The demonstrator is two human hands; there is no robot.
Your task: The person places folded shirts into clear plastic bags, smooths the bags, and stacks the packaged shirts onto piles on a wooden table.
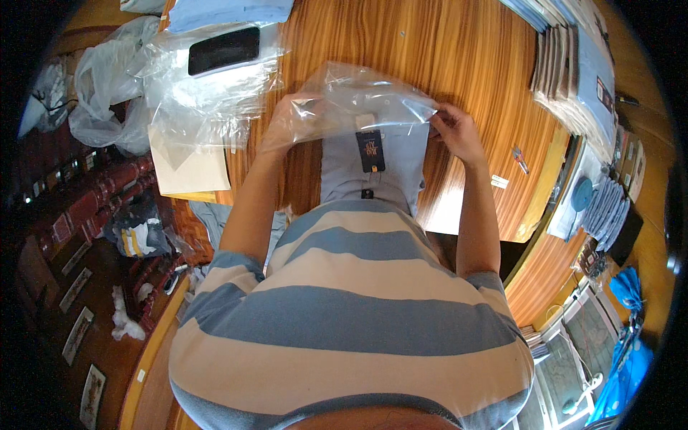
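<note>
A clear plastic bag (358, 82) stretches between my two hands above the wooden table. My left hand (292, 118) is at the bag's left side, seen partly through the film, with its fingers closed on it. At the right edge of the opening, my right hand (459, 130) pinches the plastic between thumb and fingers. Below the bag lies a folded light grey-blue shirt (401, 161), close to my body. A dark hang tag (370, 152) rests on the shirt. Film covers the shirt's far end; I cannot tell whether the shirt is inside the bag.
A black phone (223, 51) lies on a pile of clear bags (215, 93) at the left. Beneath them is a beige cardboard sheet (188, 161). Stacked packed shirts (584, 86) stand at the far right. A small red cutter-like tool (520, 160) lies on the table (344, 36).
</note>
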